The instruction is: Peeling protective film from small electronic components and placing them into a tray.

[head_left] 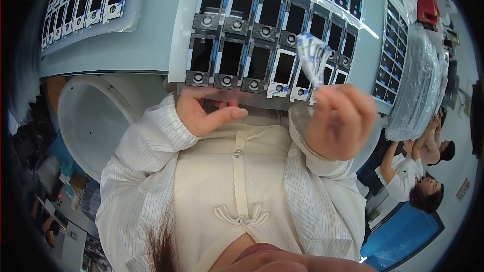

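My right hand [344, 120] is raised at the near right edge of the sheet. Its fingertips pinch a crumpled strip of white film [313, 58] with blue marks, blurred by motion. Behind the strip lies a translucent plastic sheet [180, 45] bearing rows of small dark-screened panels [230, 58], each with a round button-like ring. Most have dark grey frames. Several in the near row's right part have white, blue-marked borders, such as one white-bordered panel [282, 70]. My left hand [204, 116] is at the sheet's near edge, thumb stretched out, other fingers partly hidden beneath the sheet.
Another sheet of white-framed panels [96, 5] lies on the grey-blue table [151, 25] at left. To the right are a further panel sheet [390, 50] and a stack of clear plastic [414, 85]. A white bin [91, 126] stands below the table's left edge. Other people are at right.
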